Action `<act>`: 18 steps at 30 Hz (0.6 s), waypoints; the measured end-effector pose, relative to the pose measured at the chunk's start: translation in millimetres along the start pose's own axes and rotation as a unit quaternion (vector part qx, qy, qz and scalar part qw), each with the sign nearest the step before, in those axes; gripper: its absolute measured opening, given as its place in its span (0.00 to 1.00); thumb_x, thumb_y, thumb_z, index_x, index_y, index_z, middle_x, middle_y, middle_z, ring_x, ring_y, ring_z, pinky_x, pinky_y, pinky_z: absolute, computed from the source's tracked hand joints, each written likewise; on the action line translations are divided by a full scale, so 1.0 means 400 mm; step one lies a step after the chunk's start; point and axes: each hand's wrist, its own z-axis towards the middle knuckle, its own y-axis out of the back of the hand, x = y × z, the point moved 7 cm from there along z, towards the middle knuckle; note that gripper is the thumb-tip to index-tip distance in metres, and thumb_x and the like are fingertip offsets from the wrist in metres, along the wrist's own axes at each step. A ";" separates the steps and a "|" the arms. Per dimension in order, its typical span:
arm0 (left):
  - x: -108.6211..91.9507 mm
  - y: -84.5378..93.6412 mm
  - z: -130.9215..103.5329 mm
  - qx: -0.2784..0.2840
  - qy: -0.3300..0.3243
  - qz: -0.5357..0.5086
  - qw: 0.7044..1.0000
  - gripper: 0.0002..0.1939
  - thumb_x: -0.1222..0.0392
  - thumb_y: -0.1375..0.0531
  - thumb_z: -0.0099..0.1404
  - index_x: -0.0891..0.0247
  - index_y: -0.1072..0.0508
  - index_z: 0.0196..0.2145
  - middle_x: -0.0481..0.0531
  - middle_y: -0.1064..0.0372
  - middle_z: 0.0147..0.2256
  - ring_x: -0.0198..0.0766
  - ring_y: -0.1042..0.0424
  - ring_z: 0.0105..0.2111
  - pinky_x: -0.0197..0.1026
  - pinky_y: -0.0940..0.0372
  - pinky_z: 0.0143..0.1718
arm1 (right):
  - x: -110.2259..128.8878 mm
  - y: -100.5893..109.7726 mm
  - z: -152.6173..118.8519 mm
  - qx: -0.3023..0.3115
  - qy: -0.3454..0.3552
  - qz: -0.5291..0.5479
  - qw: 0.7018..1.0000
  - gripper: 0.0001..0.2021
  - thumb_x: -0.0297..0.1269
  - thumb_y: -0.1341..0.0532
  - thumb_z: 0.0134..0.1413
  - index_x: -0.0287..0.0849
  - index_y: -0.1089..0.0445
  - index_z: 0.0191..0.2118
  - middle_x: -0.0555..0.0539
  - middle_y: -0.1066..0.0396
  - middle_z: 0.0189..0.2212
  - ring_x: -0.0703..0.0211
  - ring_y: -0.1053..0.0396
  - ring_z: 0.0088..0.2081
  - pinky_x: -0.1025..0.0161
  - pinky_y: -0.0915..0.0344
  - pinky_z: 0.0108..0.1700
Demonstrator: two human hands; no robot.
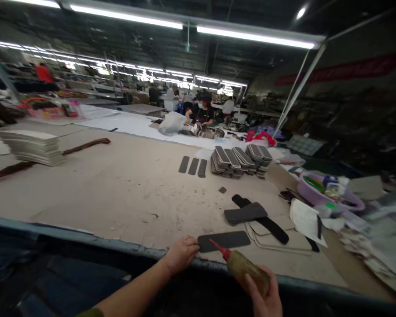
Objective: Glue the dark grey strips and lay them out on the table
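Observation:
A dark grey, round-cornered panel (232, 240) lies flat at the near table edge. My left hand (183, 253) has its fingers curled together at the panel's left end; the exact grip is partly hidden. My right hand (267, 293) is wrapped round a squeeze bottle (246, 269) of yellowish-brown contents, seemingly glue. Its red nozzle (220, 247) points left over the panel; whether the tip touches is unclear. Just beyond, another dark grey panel (246, 213) lies across a black strip (273, 229), partly over pale card pieces (280, 242).
Stacks of grey panels (240, 160) stand farther back, with three single panels (193, 166) beside them. A pile of pale sheets (33, 147) is at left. On the right are a purple basin (310, 191) and a notebook (305, 218). A co-worker (203, 110) sits beyond the table.

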 end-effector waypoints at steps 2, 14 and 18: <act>-0.005 0.011 0.002 -0.021 -0.017 0.003 1.000 0.11 0.67 0.48 0.68 0.63 0.25 0.39 0.55 0.30 0.40 0.40 0.32 0.41 0.42 0.35 0.47 | 0.031 -0.016 0.000 -0.007 0.111 -0.038 0.993 0.27 0.57 0.34 0.43 0.45 0.37 0.44 0.45 0.31 0.40 0.49 0.31 0.41 0.51 0.30 0.44; -0.034 0.037 0.006 -0.039 -0.059 0.013 0.997 0.12 0.67 0.48 0.68 0.64 0.27 0.44 0.56 0.29 0.43 0.41 0.32 0.43 0.44 0.33 0.46 | 0.079 -0.098 0.009 0.067 0.384 -0.174 0.905 0.10 0.38 0.40 0.59 0.44 0.37 0.46 0.44 0.37 0.39 0.54 0.35 0.41 0.56 0.33 0.42; -0.031 0.029 0.009 -0.025 -0.054 0.011 0.998 0.12 0.67 0.48 0.68 0.64 0.26 0.44 0.57 0.29 0.44 0.41 0.32 0.43 0.45 0.32 0.47 | 0.066 -0.113 0.015 0.089 0.381 -0.162 0.906 0.10 0.35 0.41 0.59 0.44 0.37 0.47 0.44 0.38 0.40 0.55 0.34 0.41 0.58 0.32 0.42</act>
